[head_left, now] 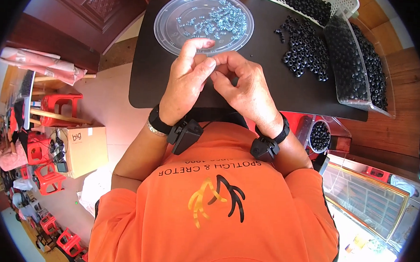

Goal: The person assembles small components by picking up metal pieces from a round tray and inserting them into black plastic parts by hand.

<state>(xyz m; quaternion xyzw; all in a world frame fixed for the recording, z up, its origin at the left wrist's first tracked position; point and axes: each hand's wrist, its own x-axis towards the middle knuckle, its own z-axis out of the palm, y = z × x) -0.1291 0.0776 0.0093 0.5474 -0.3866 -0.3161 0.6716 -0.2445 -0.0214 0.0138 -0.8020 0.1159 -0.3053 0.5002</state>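
My left hand (185,84) and my right hand (249,88) meet above the table's near edge. On the left, the thumb is bent in against the right fingertips while the index finger arches above it. The right thumb and index finger are drawn together in a pinch. Whatever small piece lies between the fingertips is hidden. Just beyond the hands is a round clear plastic lid (166,22) carrying many small silvery coils (227,20) like tiny springs. Small black rings (306,53) lie in a loose pile to the right.
The dark table (148,82) has rounded corners. At its right lies a clear plastic bin (366,58) of black rings, with a white basket (345,4) of black pieces behind. A round container (320,137) of black pieces sits below. A cardboard box (88,150) and red stools (62,104) stand left.
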